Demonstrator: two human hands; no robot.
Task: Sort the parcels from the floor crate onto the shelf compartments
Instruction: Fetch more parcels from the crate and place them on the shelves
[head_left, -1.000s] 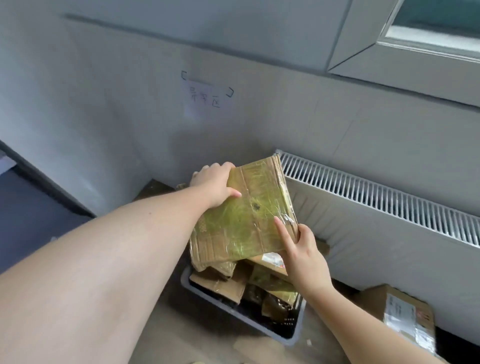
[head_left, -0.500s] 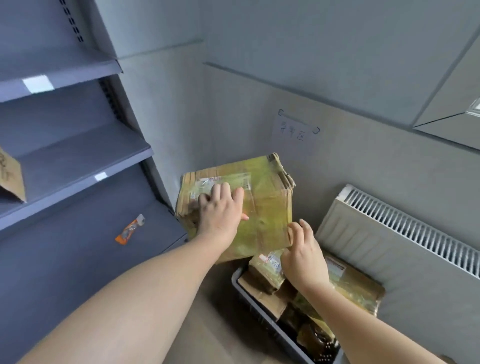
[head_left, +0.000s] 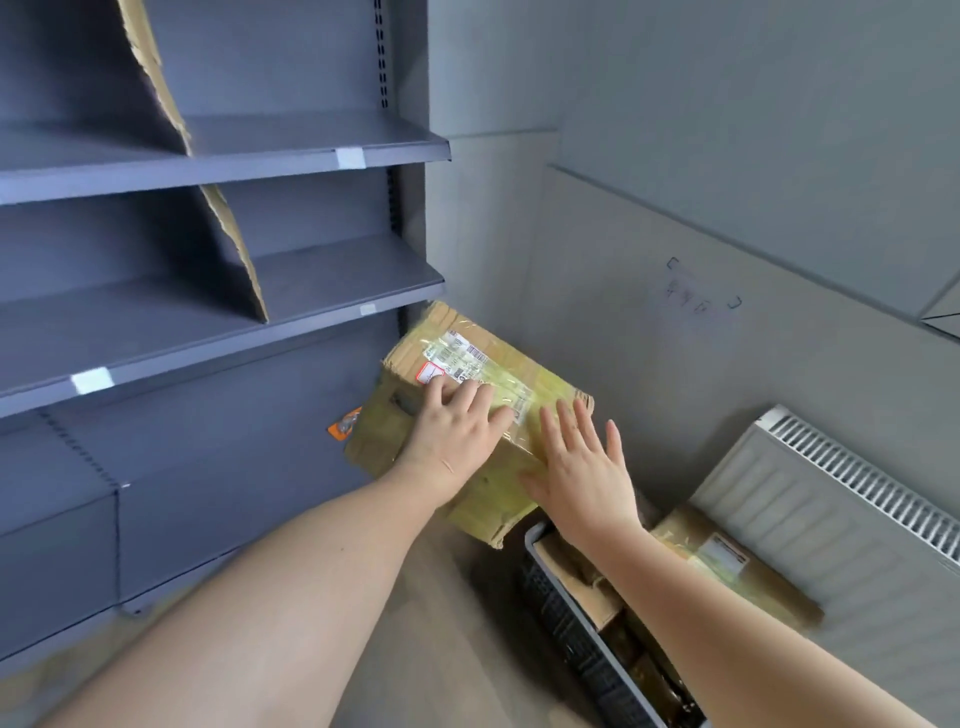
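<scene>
Shelf (head_left: 208, 176): big grey unit filling the left, its boards split into bays by cardboard dividers (head_left: 234, 249). The bottom bay (head_left: 208, 467) sits to the left of both hands, and that's the direction that matters!

Radiator (head_left: 810, 519): white, against the wall on the right, out of play.

Crate (head_left: 571, 639): dark, on the floor at lower right, under the right forearm, with more brown parcels in it.

Parcel (head_left: 545, 384): the taped brown box is out of the crate and up at the shelf's right end, just below the middle board. Its long axis slants, far-left end nosing at the shelf upright, the other end toward the crate side (I can't tell if it rests on anything underneath).

Spare parcel (head_left: 727, 566): lying between crate and radiator, untouched.

Left hand (head_left: 452, 436): flat on the parcel's top, fingers (head_left: 467, 395) straight and close together, tips on the shipping label (head_left: 457, 358). It's the hand nearer the shelf, so I'd judge it leads the push leftward.

Right hand (head_left: 582, 467): palm against the parcel's near right side, fingers (head_left: 576, 421) straight and fanned apart, bracing rather than gripping.

Orange tag (head_left: 344, 423): small, in the bottom bay, just beside the parcel's left edge and possibly in its path.
</scene>
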